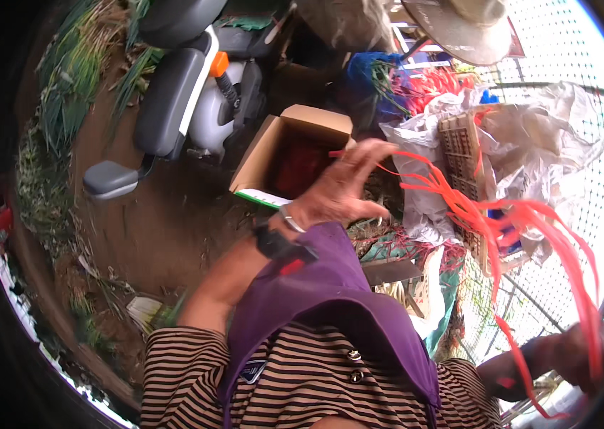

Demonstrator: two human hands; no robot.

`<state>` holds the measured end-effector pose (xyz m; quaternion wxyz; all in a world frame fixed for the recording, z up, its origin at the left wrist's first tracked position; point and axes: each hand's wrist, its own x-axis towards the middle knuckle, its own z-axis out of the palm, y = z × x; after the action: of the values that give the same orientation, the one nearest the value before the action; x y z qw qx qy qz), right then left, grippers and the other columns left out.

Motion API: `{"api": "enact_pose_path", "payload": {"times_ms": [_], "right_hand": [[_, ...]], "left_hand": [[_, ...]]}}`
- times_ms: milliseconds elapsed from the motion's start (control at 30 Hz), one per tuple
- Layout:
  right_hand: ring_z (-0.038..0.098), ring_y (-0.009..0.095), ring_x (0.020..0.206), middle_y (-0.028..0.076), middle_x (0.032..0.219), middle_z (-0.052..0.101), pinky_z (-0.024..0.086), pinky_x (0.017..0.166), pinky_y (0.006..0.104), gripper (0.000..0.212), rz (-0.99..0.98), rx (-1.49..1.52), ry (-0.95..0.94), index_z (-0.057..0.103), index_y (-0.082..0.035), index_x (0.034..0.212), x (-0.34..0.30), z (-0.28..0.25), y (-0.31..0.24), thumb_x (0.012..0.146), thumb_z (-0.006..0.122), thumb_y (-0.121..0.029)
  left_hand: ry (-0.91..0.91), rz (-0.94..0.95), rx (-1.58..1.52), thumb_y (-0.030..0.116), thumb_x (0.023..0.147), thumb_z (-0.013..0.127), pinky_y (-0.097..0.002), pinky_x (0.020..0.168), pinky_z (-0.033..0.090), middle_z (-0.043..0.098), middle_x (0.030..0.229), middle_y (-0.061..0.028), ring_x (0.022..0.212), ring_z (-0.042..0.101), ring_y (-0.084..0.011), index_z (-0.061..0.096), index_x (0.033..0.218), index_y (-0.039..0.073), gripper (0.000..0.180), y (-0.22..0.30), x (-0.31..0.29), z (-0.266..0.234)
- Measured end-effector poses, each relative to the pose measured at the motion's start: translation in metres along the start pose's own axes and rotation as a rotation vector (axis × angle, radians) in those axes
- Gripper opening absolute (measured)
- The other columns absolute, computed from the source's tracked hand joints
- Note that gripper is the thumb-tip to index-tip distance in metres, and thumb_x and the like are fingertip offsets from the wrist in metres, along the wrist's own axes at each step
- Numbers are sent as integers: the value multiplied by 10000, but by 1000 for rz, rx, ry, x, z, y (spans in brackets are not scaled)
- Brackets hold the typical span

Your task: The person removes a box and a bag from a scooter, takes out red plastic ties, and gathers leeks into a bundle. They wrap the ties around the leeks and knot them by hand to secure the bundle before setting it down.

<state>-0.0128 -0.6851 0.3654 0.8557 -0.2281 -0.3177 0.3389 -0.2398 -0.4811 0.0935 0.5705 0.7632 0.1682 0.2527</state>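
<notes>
A loose bundle of bright red plastic strips stretches across the right side. Its lower part hangs from my right hand, closed around the strips at the far right and blurred by motion. My left hand is raised in front of my chest, beside an open cardboard box. One strip runs between its bent fingers, its short end showing beyond them, while the thumb stands apart. Something dark red lies inside the box, too dim to make out.
A grey-seated scooter stands at the upper left, with green leafy stalks beyond. At the right, a plastic crate with white sheeting is by a mesh fence. A straw hat hangs above more red strips.
</notes>
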Motion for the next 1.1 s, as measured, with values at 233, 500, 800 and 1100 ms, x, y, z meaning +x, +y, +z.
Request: {"api": "enact_pose_path", "payload": {"times_ms": [233, 500, 800, 1100], "right_hand": [[417, 70, 571, 16, 612, 486, 361, 523, 228, 57, 1034, -1193, -307, 503, -2, 766, -60, -49, 192, 771, 559, 1], [543, 248, 627, 139, 707, 537, 428, 584, 339, 158, 1279, -914, -765, 513, -24, 849, -119, -71, 286, 782, 586, -148], [563, 196, 731, 99, 771, 564, 444, 670, 321, 198, 1454, -552, -918, 509, -34, 941, -137, -60, 352, 785, 593, -124], [593, 284, 814, 117, 828, 617, 462, 709, 368, 337, 1468, -998, -1472, 529, -100, 1020, -162, -128, 380, 732, 613, -253]], "left_hand": [[-538, -317, -656, 88, 674, 691, -296, 838, 407, 527, 996, -80, 945, 512, -168, 327, 1259, 38, 690, 8, -45, 23], [192, -545, -462, 71, 659, 693, -266, 830, 410, 531, 965, -37, 879, 517, -131, 402, 1188, 35, 604, -12, -152, -14], [-60, -897, -350, 153, 817, 549, -270, 679, 444, 580, 802, -81, 765, 554, -112, 549, 982, 22, 210, -9, -202, -26], [774, -1469, -177, 130, 816, 476, -286, 607, 442, 612, 734, -41, 656, 552, -130, 619, 881, 28, 188, 31, -481, -113]]}}
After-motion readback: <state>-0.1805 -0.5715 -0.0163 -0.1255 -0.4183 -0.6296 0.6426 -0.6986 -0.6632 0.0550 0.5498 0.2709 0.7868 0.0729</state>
